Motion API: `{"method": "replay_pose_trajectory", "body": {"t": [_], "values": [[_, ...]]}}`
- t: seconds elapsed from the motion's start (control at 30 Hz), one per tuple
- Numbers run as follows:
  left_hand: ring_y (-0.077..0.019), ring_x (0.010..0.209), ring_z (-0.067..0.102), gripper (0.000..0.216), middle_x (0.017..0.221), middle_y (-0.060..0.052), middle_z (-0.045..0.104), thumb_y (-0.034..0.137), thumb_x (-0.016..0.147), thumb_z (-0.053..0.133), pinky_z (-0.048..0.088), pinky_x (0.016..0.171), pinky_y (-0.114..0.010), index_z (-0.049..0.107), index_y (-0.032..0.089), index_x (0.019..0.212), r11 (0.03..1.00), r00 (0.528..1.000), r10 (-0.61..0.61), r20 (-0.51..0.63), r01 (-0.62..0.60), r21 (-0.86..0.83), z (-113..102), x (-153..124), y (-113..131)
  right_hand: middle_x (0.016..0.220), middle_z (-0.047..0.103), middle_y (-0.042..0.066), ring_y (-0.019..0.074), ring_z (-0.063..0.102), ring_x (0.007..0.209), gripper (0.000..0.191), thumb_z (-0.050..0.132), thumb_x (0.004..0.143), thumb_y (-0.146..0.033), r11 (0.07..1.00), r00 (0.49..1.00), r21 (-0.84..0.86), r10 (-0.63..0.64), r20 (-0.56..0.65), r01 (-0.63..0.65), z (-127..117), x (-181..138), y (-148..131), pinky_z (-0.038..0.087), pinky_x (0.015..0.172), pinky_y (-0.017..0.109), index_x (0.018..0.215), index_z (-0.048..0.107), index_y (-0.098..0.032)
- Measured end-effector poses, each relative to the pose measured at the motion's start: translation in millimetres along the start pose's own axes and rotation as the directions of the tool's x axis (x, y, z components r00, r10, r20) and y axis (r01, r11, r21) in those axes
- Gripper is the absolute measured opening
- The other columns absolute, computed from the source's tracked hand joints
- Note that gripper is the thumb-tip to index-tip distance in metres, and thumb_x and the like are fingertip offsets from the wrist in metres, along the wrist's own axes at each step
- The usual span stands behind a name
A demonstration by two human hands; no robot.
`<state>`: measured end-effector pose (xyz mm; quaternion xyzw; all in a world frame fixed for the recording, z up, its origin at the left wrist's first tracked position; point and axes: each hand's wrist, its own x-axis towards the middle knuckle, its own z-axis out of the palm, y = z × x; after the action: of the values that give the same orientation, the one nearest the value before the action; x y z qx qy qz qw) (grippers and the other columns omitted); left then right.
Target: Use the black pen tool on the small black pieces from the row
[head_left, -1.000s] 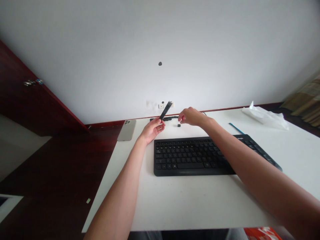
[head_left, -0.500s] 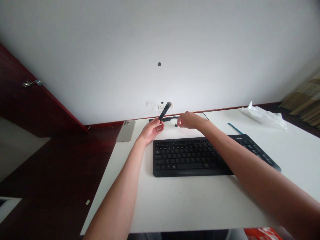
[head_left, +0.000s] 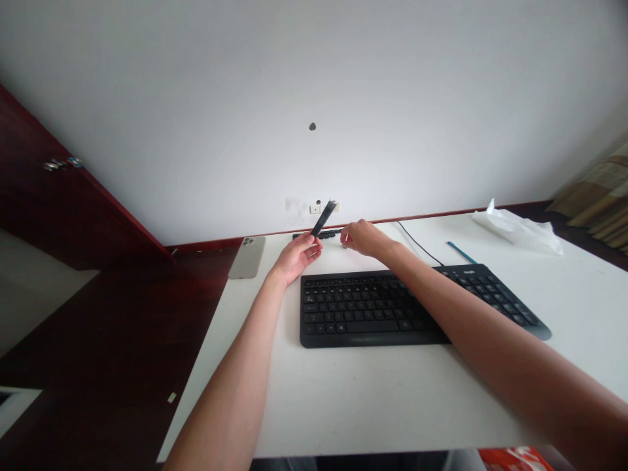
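Note:
My left hand (head_left: 296, 255) is closed round the lower end of a slim black tool (head_left: 324, 218) that points up and to the right. My right hand (head_left: 362, 237) reaches over the far edge of the black keyboard (head_left: 387, 307), fingertips pinched on a small dark thing I cannot make out. Just behind both hands a row of small black keycaps (head_left: 321, 233) lies on the white table (head_left: 373, 392). The two hands are a short gap apart.
A grey phone (head_left: 248, 256) lies face down at the table's far left corner. A black cable (head_left: 417, 243) runs from the keyboard towards the wall. A blue pen (head_left: 460, 251) and crumpled white plastic (head_left: 517, 229) lie at the far right. Dark red floor lies left of the table.
My right hand has moved left towards my left hand, and the small dark piece on the table beside it is gone from view. The cable now shows. My left hand has held still.

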<state>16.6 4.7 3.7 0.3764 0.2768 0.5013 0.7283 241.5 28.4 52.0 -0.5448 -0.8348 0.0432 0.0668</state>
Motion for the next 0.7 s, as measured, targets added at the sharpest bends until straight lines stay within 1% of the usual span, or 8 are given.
{"method": "replay_pose_trajectory", "body": {"t": [0.17, 0.3, 0.4, 0.47, 0.57, 0.63, 0.7], "values": [[-0.0135, 0.084, 0.066, 0.030, 0.089, -0.002, 0.069, 0.025, 0.078, 0.085, 0.052, 0.086, -0.030, 0.071, 0.017, 0.102, 1.000, 1.000, 0.003, 0.003, -0.003, -0.004, -0.1, 0.3, -0.3, 0.097, 0.079, 0.007, 0.0194, 0.071, 0.087, 0.026, 0.058, 0.090, -0.009, 0.995, 0.995, 0.030, -0.096, 0.003, 0.096, -2.1, -1.2, 1.7, 0.052, 0.082, 0.028, 0.097, 0.080, -0.020], [-0.0136, 0.083, 0.066, 0.031, 0.089, -0.002, 0.069, 0.025, 0.077, 0.086, 0.051, 0.086, -0.030, 0.070, 0.017, 0.103, 1.000, 1.000, 0.000, 0.004, 0.000, -0.008, -0.4, 0.7, -0.5, 0.091, 0.079, 0.006, 0.0177, 0.071, 0.084, 0.025, 0.060, 0.086, -0.007, 0.992, 0.991, 0.038, -0.125, 0.051, 0.123, -1.6, -0.7, 4.1, 0.051, 0.078, 0.027, 0.095, 0.080, -0.019], [-0.0134, 0.083, 0.066, 0.032, 0.089, -0.002, 0.069, 0.025, 0.076, 0.086, 0.051, 0.086, -0.030, 0.070, 0.017, 0.103, 1.000, 1.000, -0.003, 0.007, 0.003, -0.006, -1.4, 1.2, -0.9, 0.093, 0.078, 0.005, 0.0173, 0.070, 0.084, 0.026, 0.060, 0.086, -0.006, 0.991, 0.990, 0.044, -0.127, 0.055, 0.125, -3.7, -0.5, 6.2, 0.050, 0.076, 0.026, 0.095, 0.079, -0.019], [-0.0133, 0.083, 0.066, 0.032, 0.088, -0.002, 0.069, 0.025, 0.076, 0.086, 0.052, 0.086, -0.030, 0.070, 0.017, 0.103, 1.000, 1.000, -0.002, 0.003, 0.002, -0.005, -2.5, 1.6, -1.2, 0.098, 0.079, 0.005, 0.0190, 0.071, 0.087, 0.024, 0.061, 0.087, -0.009, 0.995, 0.995, 0.027, -0.093, 0.025, 0.092, -7.0, -0.9, 7.4, 0.051, 0.078, 0.027, 0.096, 0.079, -0.021], [-0.0133, 0.082, 0.066, 0.033, 0.088, -0.002, 0.069, 0.026, 0.076, 0.086, 0.052, 0.086, -0.031, 0.070, 0.017, 0.103, 1.000, 1.000, -0.001, -0.004, 0.001, -0.004, -3.9, 1.8, -1.8, 0.102, 0.078, 0.008, 0.0235, 0.071, 0.090, 0.022, 0.061, 0.089, -0.016, 1.000, 1.000, -0.022, 0.009, -0.026, -0.009, -13.1, -2.8, 8.2, 0.052, 0.079, 0.031, 0.099, 0.079, -0.023], [-0.0134, 0.082, 0.066, 0.033, 0.089, -0.002, 0.069, 0.025, 0.076, 0.086, 0.052, 0.087, -0.031, 0.069, 0.017, 0.104, 1.000, 1.000, -0.002, -0.007, 0.002, -0.006, -4.4, 1.8, -2.0, 0.102, 0.077, 0.011, 0.0257, 0.071, 0.090, 0.023, 0.060, 0.090, -0.018, 0.996, 0.997, -0.048, 0.067, -0.032, -0.069, -15.9, -4.5, 7.7, 0.053, 0.078, 0.033, 0.100, 0.080, -0.023], [-0.0136, 0.083, 0.067, 0.034, 0.089, -0.002, 0.069, 0.024, 0.076, 0.086, 0.052, 0.088, -0.031, 0.069, 0.017, 0.104, 1.000, 1.000, -0.004, -0.008, 0.004, -0.012, -4.6, 1.8, -2.1, 0.102, 0.077, 0.013, 0.0266, 0.071, 0.090, 0.025, 0.061, 0.088, -0.017, 0.994, 0.995, -0.057, 0.094, -0.010, -0.095, -16.9, -6.1, 6.4, 0.053, 0.078, 0.034, 0.101, 0.081, -0.023]]}}
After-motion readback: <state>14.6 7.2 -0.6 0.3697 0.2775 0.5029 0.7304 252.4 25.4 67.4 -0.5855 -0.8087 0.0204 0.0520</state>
